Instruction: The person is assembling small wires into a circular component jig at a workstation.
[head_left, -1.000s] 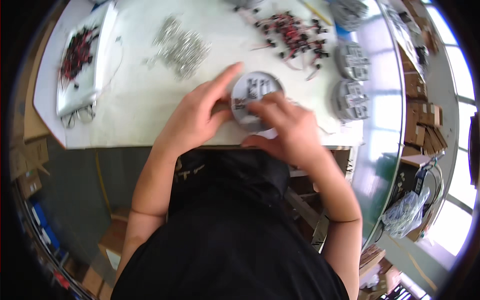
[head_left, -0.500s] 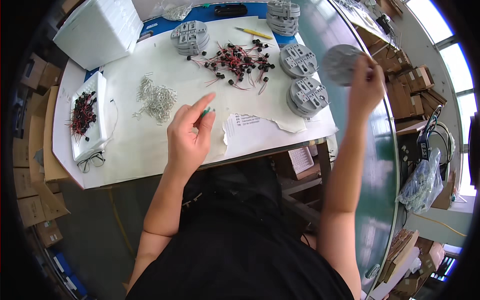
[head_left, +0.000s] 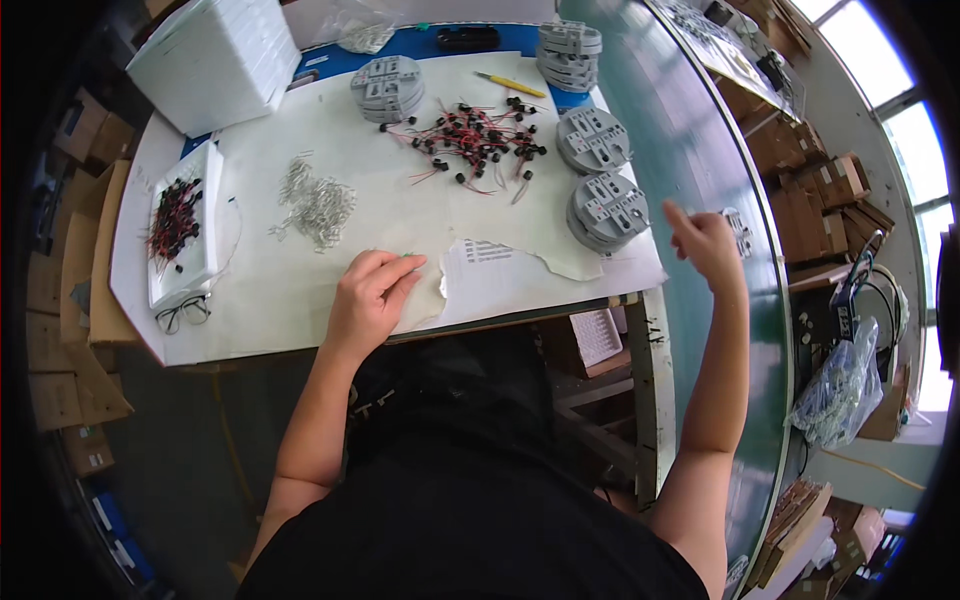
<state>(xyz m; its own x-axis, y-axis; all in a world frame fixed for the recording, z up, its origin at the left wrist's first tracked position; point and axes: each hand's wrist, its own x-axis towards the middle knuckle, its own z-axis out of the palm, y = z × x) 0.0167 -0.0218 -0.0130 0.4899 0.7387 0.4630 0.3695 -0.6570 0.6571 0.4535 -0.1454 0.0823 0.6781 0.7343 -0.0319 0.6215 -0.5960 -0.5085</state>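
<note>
Left hand [head_left: 370, 302], centre of frame, beside torn paper [head_left: 510, 265]: fingertips drawn together; whether they grip anything cannot be told. Right hand [head_left: 712, 250], right of frame, over green strip [head_left: 690, 335]: fingers loosely bent, nothing gripped. Grey disc [head_left: 741, 234] just right of it, partly hidden. Disc stack [head_left: 608, 212] stands further left.

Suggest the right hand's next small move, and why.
Probably move the right hand toward the nearest disc stack: the fingers look empty, a grey disc lies on the green surface beside the hand, and the stack is close by.
</note>
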